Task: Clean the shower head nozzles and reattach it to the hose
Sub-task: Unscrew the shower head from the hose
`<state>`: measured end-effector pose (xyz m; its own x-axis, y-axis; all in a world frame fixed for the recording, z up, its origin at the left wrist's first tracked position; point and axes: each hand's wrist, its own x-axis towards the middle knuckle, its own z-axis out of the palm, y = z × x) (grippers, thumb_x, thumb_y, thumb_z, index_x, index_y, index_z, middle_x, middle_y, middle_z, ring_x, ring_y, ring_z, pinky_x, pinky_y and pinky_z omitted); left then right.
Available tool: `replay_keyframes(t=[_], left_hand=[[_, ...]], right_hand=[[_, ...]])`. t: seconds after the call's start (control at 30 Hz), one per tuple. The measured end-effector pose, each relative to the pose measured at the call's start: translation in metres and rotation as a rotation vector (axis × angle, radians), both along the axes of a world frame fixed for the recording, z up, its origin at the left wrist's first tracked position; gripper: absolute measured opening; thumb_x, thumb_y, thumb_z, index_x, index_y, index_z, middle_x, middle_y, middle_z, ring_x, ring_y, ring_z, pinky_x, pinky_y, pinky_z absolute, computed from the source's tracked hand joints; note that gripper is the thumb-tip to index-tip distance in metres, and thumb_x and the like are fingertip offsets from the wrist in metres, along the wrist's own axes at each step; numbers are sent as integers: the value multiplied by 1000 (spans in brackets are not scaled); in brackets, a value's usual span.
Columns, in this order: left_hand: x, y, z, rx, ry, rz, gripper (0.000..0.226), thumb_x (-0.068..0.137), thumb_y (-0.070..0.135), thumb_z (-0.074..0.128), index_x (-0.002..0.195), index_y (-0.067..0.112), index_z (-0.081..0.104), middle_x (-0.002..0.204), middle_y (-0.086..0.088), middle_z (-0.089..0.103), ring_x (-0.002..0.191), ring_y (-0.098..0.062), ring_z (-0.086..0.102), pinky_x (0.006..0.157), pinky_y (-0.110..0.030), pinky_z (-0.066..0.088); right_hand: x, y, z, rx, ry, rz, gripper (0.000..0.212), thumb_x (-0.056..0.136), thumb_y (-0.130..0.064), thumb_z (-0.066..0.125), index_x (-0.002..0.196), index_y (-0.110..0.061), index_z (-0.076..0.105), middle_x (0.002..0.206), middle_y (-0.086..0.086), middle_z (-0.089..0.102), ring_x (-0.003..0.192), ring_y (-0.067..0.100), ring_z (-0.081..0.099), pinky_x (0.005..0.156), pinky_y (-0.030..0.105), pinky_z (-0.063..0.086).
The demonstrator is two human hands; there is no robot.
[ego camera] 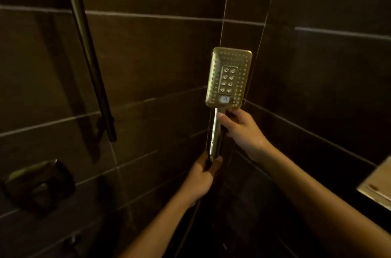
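2 hands are gripping 1 shower head (229,78), which is standing upright in the air in front of the corner of the tiled walls (148,57), with its nozzle face turned toward the camera. Its long axis is running nearly vertical: the flat rectangular head is sitting on top and the slim handle (215,135) is pointing down.

The right hand (241,128) is curling around the top of the handle, just under the head. The left hand (203,175) is wrapping around the bottom end, so it is lying nearer to where a hose joint would sit. A thin dark line, probably the hose (188,226), is trailing down below the left hand. Whether it is already threaded on cannot be told, because the fingers are covering that end.

The head is looking like shiny plated metal or plastic with rounded corners. Its face is carrying a grid of small dots around a raised centre panel of 8 larger nozzles in 2 columns, with a pale button below them. The handle is smooth and reflective, and likely slippery when wet. A dark slide rail (91,67) is hanging on the matte tiles well to the left.
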<state>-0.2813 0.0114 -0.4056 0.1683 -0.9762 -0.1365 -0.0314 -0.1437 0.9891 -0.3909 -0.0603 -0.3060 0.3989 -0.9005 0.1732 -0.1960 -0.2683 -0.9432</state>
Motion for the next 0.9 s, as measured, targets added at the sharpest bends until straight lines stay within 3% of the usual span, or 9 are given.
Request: replay_keyframes(t=[0.1,0.2,0.3,0.5,0.6,0.67,0.73,0.83,0.9], left_hand=[[-15,18,-34,98,-24,19,29,98,35,55,126,39,50,109,7,67,108,-14,64,100,-36,50],[-30,32,-61,215,27,27,39,95,37,56,134,37,51,108,4,69,101,-15,66,90,-37,53],[-41,43,-80,322,45,67,39,96,33,56,134,33,53,106,-1,69,113,-23,62,81,-33,48],[-56,58,-97,533,120,216,22,85,35,64,104,26,56,102,-5,69,92,-21,69,78,-36,57],[-62,64,-103,513,158,324,9,89,25,62,88,22,54,90,-2,65,93,-26,67,90,-47,55],[-62,67,-102,466,208,366,14,91,21,63,95,27,50,88,4,60,97,-26,64,94,-45,54],[-54,73,-102,463,195,354,19,92,20,63,93,32,48,85,7,56,88,-19,61,88,-38,52],[-40,81,-103,463,126,296,9,89,26,62,96,25,57,90,-3,64,69,-15,57,65,-35,49],[-28,84,-102,469,143,293,26,85,33,62,107,18,59,90,-5,64,65,-15,55,56,-28,42]], right_hand=[[-9,9,-45,225,-145,60,20,104,-25,52,121,-19,62,113,8,74,101,17,73,87,32,55],[-9,19,-89,427,-331,79,29,104,-23,50,130,-11,55,110,14,74,100,28,73,94,43,57],[-6,28,-123,483,-407,61,30,104,-24,51,132,-13,52,111,18,72,99,31,73,93,46,57],[2,50,-146,518,-340,-71,21,103,-25,52,119,-12,57,75,4,59,65,19,60,63,34,55],[10,60,-157,513,-290,-168,13,98,-20,59,108,-12,60,68,1,56,54,15,55,55,34,48],[16,67,-159,504,-262,-218,5,96,-16,61,97,-11,61,62,0,55,50,15,52,51,33,45],[24,72,-157,504,-279,-246,6,95,-15,62,89,-12,61,58,0,52,47,15,49,47,32,42],[37,77,-150,524,-313,-220,5,95,-17,64,94,-12,64,56,2,49,45,15,46,46,32,39],[50,78,-144,548,-315,-154,9,94,-21,66,95,-12,63,55,1,46,44,15,44,45,32,37]])
